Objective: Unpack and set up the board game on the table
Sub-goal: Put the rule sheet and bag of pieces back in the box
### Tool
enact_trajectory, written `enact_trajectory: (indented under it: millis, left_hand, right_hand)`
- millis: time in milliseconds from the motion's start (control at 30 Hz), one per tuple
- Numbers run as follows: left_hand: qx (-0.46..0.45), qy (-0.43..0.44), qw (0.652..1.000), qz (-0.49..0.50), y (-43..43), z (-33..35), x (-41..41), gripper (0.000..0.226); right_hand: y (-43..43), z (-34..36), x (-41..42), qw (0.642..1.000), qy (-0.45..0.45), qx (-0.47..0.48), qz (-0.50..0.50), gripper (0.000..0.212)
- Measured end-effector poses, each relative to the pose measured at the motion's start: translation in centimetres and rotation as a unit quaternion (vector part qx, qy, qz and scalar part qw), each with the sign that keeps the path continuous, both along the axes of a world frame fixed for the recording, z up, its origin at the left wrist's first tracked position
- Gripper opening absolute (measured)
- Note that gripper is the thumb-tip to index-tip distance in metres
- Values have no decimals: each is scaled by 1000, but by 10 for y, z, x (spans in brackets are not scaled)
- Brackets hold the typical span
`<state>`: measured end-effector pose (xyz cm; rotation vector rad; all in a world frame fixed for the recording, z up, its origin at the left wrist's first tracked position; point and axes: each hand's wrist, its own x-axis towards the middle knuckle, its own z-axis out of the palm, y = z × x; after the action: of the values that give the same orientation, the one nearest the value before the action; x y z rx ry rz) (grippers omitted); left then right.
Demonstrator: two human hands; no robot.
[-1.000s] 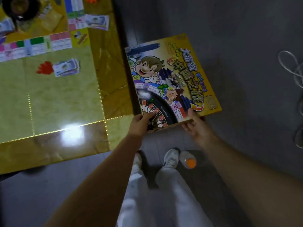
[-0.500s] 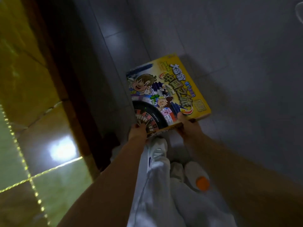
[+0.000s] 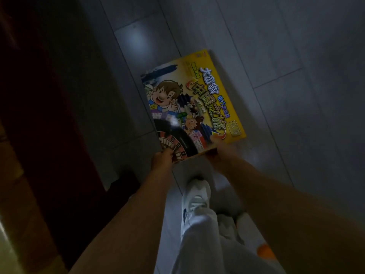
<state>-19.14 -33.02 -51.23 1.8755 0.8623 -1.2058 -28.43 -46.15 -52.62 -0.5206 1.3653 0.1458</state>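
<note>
Head view: beside the table (image 3: pixel 9 175), the left hand (image 3: pixel 162 160) pinches the near edge of the game box (image 3: pixel 197 99), thumb on top, and the blurred right hand (image 3: pixel 221 153) grips the same edge. The box hangs low over the floor tiles (image 3: pixel 276 56). It is probably being set aside, so the next move is to lower it flat and let go. A second ago it was level with the tabletop.

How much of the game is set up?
Done: can't tell, the board isn't in view. In hand: the left hand and right hand grip the box by its near edge, over the floor. Left: probably setting the box aside.
</note>
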Motion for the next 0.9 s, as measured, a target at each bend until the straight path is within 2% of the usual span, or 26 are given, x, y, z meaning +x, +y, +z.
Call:
enact_trajectory:
  millis: [133, 267, 367, 433, 567, 633, 733, 833, 900]
  left_hand:
    - [8, -8, 999, -37, -1, 1, 3, 16]
    - [2, -10, 997, -70, -4, 20, -1, 28]
    - [-15, -25, 993, -112, -7, 53, -6, 20]
    - [-36, -50, 987, -146, -7, 88, -11, 22]
    - [-63, -154, 965, -202, 10, 192, -14, 20]
    - [-54, -234, 940, -244, 32, 249, -12, 22]
    - [3, -345, 900, -267, 80, 318, -8, 20]
    - [88, -355, 888, -279, 144, 352, -6, 22]
    - [151, -321, 890, -286, 193, 363, -11, 33]
  right_hand:
    - [-1, 0, 3, 997, 65, 10, 32, 18]
    - [2, 34, 9, 998, 46, 21, 42, 15]
    - [5, 70, 15, 996, 28, -1, 87, 26]
    - [10, 101, 15, 989, 40, -30, 142, 21]
    - [31, 171, 20, 963, 84, -95, 239, 19]
    - [51, 211, 27, 936, 100, -141, 307, 23]
    - [98, 283, 46, 873, 33, -281, 397, 24]
    - [157, 347, 61, 837, -64, -349, 416, 19]
    - [201, 376, 66, 780, -128, -368, 489, 22]
